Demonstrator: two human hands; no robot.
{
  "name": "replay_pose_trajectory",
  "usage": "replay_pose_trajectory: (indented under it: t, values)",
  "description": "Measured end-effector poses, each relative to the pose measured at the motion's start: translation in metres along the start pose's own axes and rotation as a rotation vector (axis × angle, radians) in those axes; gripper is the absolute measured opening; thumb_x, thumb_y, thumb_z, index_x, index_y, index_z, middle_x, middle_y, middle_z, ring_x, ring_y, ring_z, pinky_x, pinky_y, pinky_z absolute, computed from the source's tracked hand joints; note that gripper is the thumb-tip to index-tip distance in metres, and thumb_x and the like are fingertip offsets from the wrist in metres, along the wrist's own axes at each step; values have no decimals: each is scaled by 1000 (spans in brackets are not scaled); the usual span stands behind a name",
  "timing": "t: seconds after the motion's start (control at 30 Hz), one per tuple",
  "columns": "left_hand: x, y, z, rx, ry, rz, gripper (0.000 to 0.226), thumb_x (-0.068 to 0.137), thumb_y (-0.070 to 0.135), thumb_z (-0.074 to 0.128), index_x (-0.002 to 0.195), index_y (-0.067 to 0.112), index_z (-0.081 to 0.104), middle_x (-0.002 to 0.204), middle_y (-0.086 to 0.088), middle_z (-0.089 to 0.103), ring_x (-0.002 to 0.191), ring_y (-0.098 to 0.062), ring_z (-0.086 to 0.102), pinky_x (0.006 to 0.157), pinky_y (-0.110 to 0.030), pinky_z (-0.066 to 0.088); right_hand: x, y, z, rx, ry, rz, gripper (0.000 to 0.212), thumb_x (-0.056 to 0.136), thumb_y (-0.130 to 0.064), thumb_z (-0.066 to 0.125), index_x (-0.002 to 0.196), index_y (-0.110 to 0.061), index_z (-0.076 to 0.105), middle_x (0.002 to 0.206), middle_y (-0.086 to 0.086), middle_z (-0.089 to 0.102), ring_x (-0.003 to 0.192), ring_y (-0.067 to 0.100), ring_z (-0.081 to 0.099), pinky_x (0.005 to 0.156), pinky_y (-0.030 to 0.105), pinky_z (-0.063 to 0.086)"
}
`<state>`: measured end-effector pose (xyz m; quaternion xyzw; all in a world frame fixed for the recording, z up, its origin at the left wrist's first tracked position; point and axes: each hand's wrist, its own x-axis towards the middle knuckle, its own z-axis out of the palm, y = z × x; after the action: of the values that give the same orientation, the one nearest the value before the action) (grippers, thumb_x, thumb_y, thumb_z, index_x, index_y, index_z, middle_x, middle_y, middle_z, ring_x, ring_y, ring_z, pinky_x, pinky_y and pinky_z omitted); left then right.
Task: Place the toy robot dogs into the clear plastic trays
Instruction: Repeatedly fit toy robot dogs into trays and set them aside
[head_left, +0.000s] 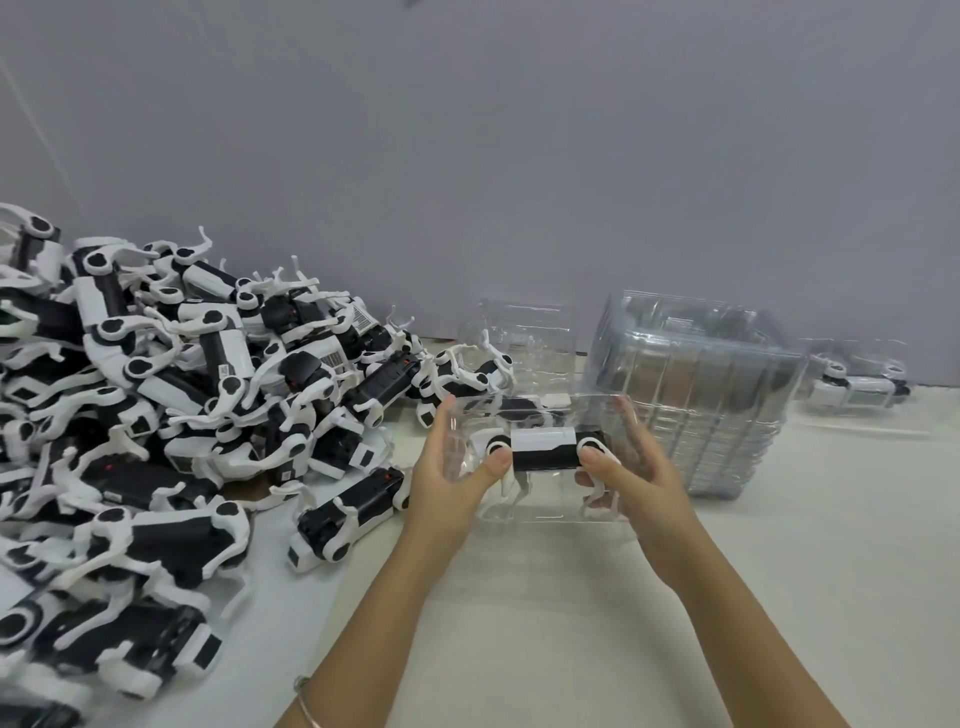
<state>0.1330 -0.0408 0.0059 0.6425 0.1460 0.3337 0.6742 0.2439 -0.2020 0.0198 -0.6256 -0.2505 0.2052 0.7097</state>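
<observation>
The dog (543, 449) lies in the tray (545, 512) with its long axis running straight across, from one hand to the other. Its white-and-black body is level and its legs point down toward the tray's near edge. The left hand (452, 478) holds the tray's left end and the right hand (639, 473) its right end, so both are equally near.

Each grip is clamped. The left thumb (493, 462) presses on the round hip joint at the dog's left end, and the right thumb (595, 457) presses on the joint at the other end. The fingers curl round behind the clear wall, so dog and tray are pinched together. The next move likely turns on this: the thumbs sit on the body's two ends, so pushing straight back along them should seat the dog evenly. I cannot tell whether the tray rests on the bench (519, 623) or is held just above it.

Just beyond the right hand stands a stack (691, 400) of empty trays. A filled one (857, 382) lies further right. The pile (182, 389) of loose dogs spreads to the left, nearer the left hand.
</observation>
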Motion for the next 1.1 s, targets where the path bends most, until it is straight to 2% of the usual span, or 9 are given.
replay_pose_trajectory:
  t: [0.1, 0.2, 0.3, 0.37, 0.5, 0.67, 0.83, 1.0, 1.1]
  values:
    - [-2, 31, -4, -24, -51, -11, 84, 71, 44, 82, 143, 37, 40, 149, 16, 43, 137, -5, 40, 103, -18, 40, 2, 0, -1, 179, -7, 84, 90, 63, -31, 90, 138, -49, 43, 129, -4, 63, 100, 30, 70, 72, 39, 58]
    - [-1, 68, -16, -262, -106, 89, 55, 76, 53, 55, 123, 26, 62, 132, 6, 63, 121, -16, 60, 105, -39, 41, -1, 5, 3, 586, -174, 208, 60, 79, -32, 76, 135, -25, 56, 130, 7, 63, 101, 37, 67, 77, 42, 56]
    - [2, 87, -19, -422, -62, 173, 33, 86, 22, 53, 117, 20, 64, 122, 3, 68, 116, -24, 63, 90, -30, 54, -5, 12, 14, 875, -278, 362, 58, 63, -29, 89, 112, -4, 72, 116, 20, 67, 93, 43, 66, 84, 49, 54]
    - [0, 86, -9, -123, -52, 171, 45, 86, -1, 59, 116, 32, 59, 119, 15, 65, 114, -16, 62, 80, -21, 55, -7, 15, 25, 840, -352, 437, 59, 65, -34, 86, 112, -1, 71, 114, 23, 67, 93, 45, 66, 86, 51, 54]
    - [-13, 68, 21, 422, -259, 89, 64, 63, 30, 82, 109, 52, 43, 117, 20, 52, 97, 14, 55, 69, -5, 49, -12, 23, 37, 798, -349, 484, 40, 87, -31, 55, 110, 0, 64, 92, 21, 72, 78, 38, 69, 68, 43, 56]
    - [-14, 61, 49, 531, -147, 238, 70, 77, 31, 75, 141, 35, 46, 114, 18, 46, 100, 24, 41, 85, 4, 34, -26, 35, 31, 834, -326, 331, 51, 103, -38, 40, 125, 4, 59, 123, 20, 63, 113, 34, 59, 96, 38, 43]
    - [-18, 63, 56, 552, -119, 292, 71, 70, 32, 72, 138, 28, 53, 108, 20, 52, 102, 4, 51, 87, -10, 44, -29, 36, 38, 1078, -507, 323, 34, 60, -23, 93, 83, -4, 76, 76, 13, 70, 68, 28, 67, 60, 38, 55]
    - [-8, 65, 30, 327, -336, -18, 72, 75, -1, 75, 107, 59, 52, 94, 30, 65, 90, 6, 65, 77, -21, 57, -23, 35, 34, 867, -222, 412, 59, 96, -50, 46, 121, -1, 64, 113, 20, 65, 96, 25, 52, 91, 41, 39]
    - [-4, 66, -5, 388, -560, -163, 75, 82, -10, 64, 113, 56, 45, 102, 33, 57, 89, 18, 60, 77, -12, 52, -20, 36, 22, 831, -309, 434, 73, 73, -48, 77, 128, -3, 58, 105, 22, 64, 91, 22, 55, 79, 36, 48]
